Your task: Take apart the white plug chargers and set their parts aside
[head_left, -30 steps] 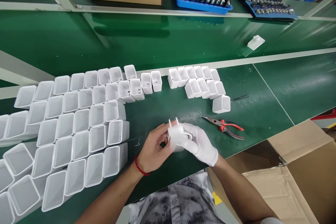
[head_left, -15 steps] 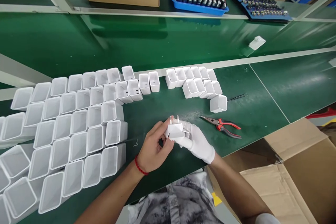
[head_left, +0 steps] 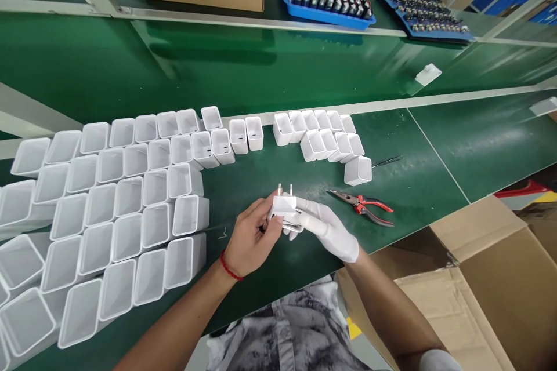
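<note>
A white two-pin plug housing [head_left: 285,205] is held up above the green bench, its two prongs pointing away from me. My bare left hand [head_left: 255,236], with a red cord bracelet at the wrist, grips its left side between thumb and fingers. My white-gloved right hand [head_left: 324,226] has its fingers closed on the right side. A thin edge shows under the housing, but fingers hide most of its lower part. Just right of my hands lie long-nose pliers [head_left: 361,206] with red and black handles. Behind them stands an open white box-shaped case [head_left: 358,170].
Many open white cases [head_left: 130,197] fill the bench's left side; a smaller group [head_left: 313,130] stands behind my hands. Black tweezers [head_left: 388,161] lie at right. A cardboard box [head_left: 505,266] is below the bench edge. A blue tray [head_left: 331,15] of parts sits on the shelf.
Both hands turned the plug housing slightly, and its broad white face is now more level. My right fingers shifted along its right side. The view moved a little.
</note>
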